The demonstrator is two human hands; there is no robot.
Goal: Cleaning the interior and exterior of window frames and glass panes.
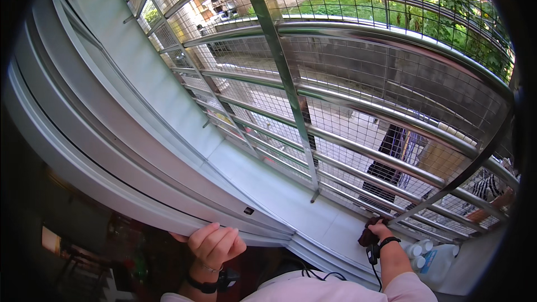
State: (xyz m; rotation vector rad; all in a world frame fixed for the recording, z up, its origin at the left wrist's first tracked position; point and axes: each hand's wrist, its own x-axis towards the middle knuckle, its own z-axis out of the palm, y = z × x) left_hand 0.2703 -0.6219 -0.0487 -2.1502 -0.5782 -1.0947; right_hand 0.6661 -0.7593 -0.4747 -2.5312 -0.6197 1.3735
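Note:
My right hand (pixel 379 229) presses a dark reddish-brown cloth (pixel 368 235) at the foot of the metal window grille (pixel 290 88), over the white tiled sill (pixel 268 184). Part of the cloth bunches out past my fingers. With curled fingers, my left hand (pixel 215 243) grips the edge of the white sliding window frame (pixel 151 201); the thumb is mostly hidden. Each wrist wears a dark strap with a small device, and a black cable hangs from the right one.
White-capped bottles (pixel 416 251) and a translucent plastic jug (pixel 437 265) stand right of my right forearm. Raised window tracks (pixel 331 256) run along the sill's near side. Wire mesh backs the grille bars. Dark fabric (pixel 384 167) hangs outside beyond the mesh.

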